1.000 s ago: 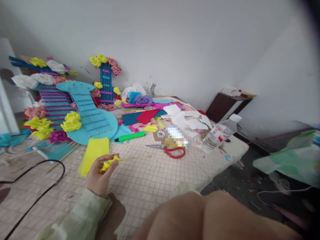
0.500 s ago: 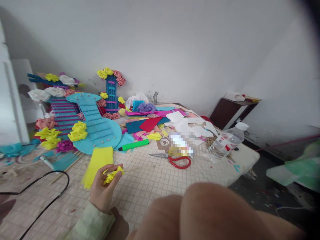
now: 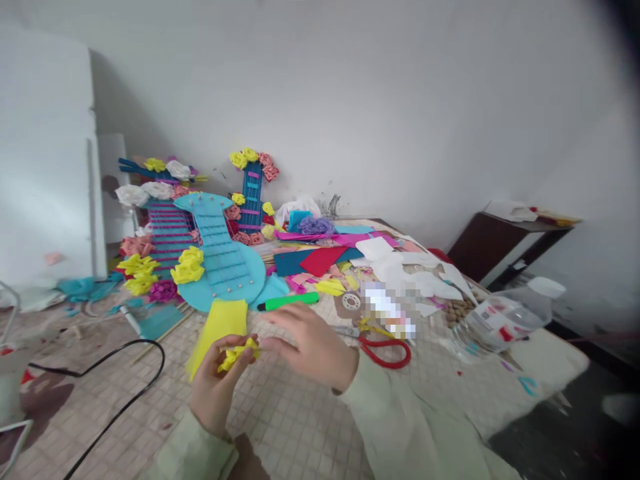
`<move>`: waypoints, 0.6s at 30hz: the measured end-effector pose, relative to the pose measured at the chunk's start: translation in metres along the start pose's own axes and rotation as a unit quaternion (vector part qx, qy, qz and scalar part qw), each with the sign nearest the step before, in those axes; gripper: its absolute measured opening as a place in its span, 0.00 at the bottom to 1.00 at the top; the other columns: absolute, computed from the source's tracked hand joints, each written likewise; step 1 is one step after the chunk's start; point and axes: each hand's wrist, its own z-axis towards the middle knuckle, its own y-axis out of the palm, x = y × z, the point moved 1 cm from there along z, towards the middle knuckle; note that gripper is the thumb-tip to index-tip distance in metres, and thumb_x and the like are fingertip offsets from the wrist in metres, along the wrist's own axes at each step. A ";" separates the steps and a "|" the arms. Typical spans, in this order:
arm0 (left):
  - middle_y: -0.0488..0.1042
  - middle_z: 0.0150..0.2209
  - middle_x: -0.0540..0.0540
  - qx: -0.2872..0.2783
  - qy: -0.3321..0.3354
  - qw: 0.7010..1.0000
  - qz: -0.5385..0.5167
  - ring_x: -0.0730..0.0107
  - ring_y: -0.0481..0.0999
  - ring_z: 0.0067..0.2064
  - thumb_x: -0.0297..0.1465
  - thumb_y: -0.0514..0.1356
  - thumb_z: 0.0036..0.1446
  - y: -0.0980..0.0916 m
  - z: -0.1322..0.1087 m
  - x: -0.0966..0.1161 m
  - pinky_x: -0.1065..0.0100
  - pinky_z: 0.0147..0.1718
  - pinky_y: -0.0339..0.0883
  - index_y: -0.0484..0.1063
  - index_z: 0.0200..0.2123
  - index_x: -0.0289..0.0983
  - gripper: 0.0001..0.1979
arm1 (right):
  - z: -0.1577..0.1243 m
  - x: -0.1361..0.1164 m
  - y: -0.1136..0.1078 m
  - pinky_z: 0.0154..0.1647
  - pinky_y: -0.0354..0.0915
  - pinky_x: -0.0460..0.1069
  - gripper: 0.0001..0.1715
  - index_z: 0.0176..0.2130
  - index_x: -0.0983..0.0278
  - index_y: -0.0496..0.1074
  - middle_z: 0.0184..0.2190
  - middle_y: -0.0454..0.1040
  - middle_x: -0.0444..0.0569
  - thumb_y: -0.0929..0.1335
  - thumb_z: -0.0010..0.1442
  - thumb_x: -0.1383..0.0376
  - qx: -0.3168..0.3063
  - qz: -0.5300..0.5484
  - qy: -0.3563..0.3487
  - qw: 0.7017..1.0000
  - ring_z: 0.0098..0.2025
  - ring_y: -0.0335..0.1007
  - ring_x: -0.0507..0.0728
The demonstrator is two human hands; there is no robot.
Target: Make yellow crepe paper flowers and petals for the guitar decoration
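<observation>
Left hand has the yellow crepe flower pinched between thumb and fingers, ruffles poking out. Looks light, soft and crushable, so I'd grip gently near the base. Right hand is right beside it, can't tell if it's pinching anything. Yellow sheet lies just behind.

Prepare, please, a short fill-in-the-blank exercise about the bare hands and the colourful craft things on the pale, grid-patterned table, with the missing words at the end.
1. The bare left hand holds a crumpled paper piece coloured ____.
2. The pointed metal scissors have handles coloured ____.
3. In the picture, the clear plastic bottle with a white cap is to the ____ of the scissors.
4. The slim, black-tipped, pen-shaped tool is bright ____.

Missing words: yellow; red; right; green.
</observation>
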 end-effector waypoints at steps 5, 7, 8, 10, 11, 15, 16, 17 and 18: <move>0.78 0.33 0.45 0.013 -0.064 0.995 -0.079 0.66 0.77 0.33 0.38 0.69 0.36 -0.002 0.004 0.002 0.73 0.28 0.72 0.69 0.31 0.36 0.19 | -0.008 0.032 0.040 0.35 0.63 0.45 0.12 0.33 0.65 0.74 0.29 0.75 0.46 0.62 0.61 0.68 -0.154 0.049 0.068 0.985 0.33 0.70 0.52; 0.78 0.32 0.45 0.034 -0.090 0.989 -0.114 0.64 0.77 0.36 0.39 0.70 0.34 -0.004 0.008 0.004 0.73 0.28 0.72 0.69 0.30 0.36 0.20 | -0.012 0.037 0.039 0.35 0.62 0.44 0.12 0.34 0.65 0.75 0.30 0.75 0.46 0.62 0.61 0.69 -0.136 0.062 0.085 0.985 0.33 0.70 0.51; 0.78 0.32 0.46 0.046 -0.101 0.985 -0.132 0.64 0.77 0.37 0.39 0.70 0.33 -0.005 0.010 0.006 0.73 0.28 0.72 0.69 0.29 0.37 0.20 | -0.015 0.042 0.038 0.35 0.62 0.44 0.11 0.34 0.65 0.75 0.30 0.75 0.46 0.63 0.60 0.69 -0.127 0.065 0.097 0.985 0.33 0.70 0.52; 0.78 0.33 0.47 0.069 -0.117 0.977 -0.165 0.64 0.76 0.39 0.38 0.70 0.32 -0.008 0.016 0.009 0.74 0.29 0.72 0.68 0.28 0.37 0.19 | -0.020 0.056 0.036 0.35 0.63 0.46 0.10 0.32 0.65 0.75 0.29 0.75 0.46 0.64 0.58 0.70 -0.117 0.065 0.132 0.982 0.33 0.70 0.52; 0.77 0.33 0.48 0.076 -0.123 0.973 -0.180 0.64 0.75 0.40 0.37 0.70 0.33 -0.010 0.019 0.011 0.75 0.29 0.72 0.69 0.28 0.37 0.18 | -0.023 0.063 0.035 0.34 0.63 0.46 0.09 0.31 0.64 0.75 0.28 0.75 0.46 0.64 0.57 0.70 -0.116 0.058 0.151 0.980 0.32 0.70 0.53; 0.77 0.36 0.45 0.077 -0.149 0.959 -0.227 0.61 0.74 0.45 0.34 0.68 0.37 -0.011 0.026 0.016 0.71 0.33 0.73 0.71 0.30 0.36 0.15 | -0.027 0.074 0.025 0.42 0.63 0.53 0.08 0.35 0.64 0.75 0.35 0.74 0.51 0.68 0.53 0.70 -0.066 0.009 0.203 0.977 0.41 0.68 0.59; 0.77 0.36 0.43 0.072 -0.155 0.956 -0.239 0.60 0.73 0.46 0.34 0.67 0.37 -0.011 0.026 0.016 0.70 0.34 0.73 0.72 0.31 0.35 0.15 | -0.026 0.067 0.018 0.45 0.62 0.55 0.10 0.38 0.64 0.74 0.39 0.73 0.53 0.68 0.52 0.69 -0.030 0.018 0.202 0.979 0.44 0.67 0.60; 0.77 0.37 0.42 0.064 -0.163 0.951 -0.253 0.59 0.73 0.46 0.33 0.67 0.37 -0.010 0.025 0.017 0.68 0.36 0.73 0.72 0.32 0.34 0.15 | -0.025 0.056 0.009 0.46 0.62 0.55 0.11 0.39 0.63 0.74 0.40 0.72 0.52 0.68 0.53 0.68 0.008 0.045 0.191 0.981 0.45 0.66 0.60; 0.77 0.38 0.42 0.054 -0.171 0.946 -0.269 0.59 0.73 0.46 0.32 0.66 0.37 -0.009 0.024 0.017 0.68 0.37 0.73 0.73 0.32 0.34 0.16 | -0.026 0.041 -0.001 0.45 0.63 0.53 0.09 0.39 0.62 0.73 0.39 0.73 0.51 0.67 0.55 0.66 0.035 0.095 0.177 0.979 0.43 0.67 0.58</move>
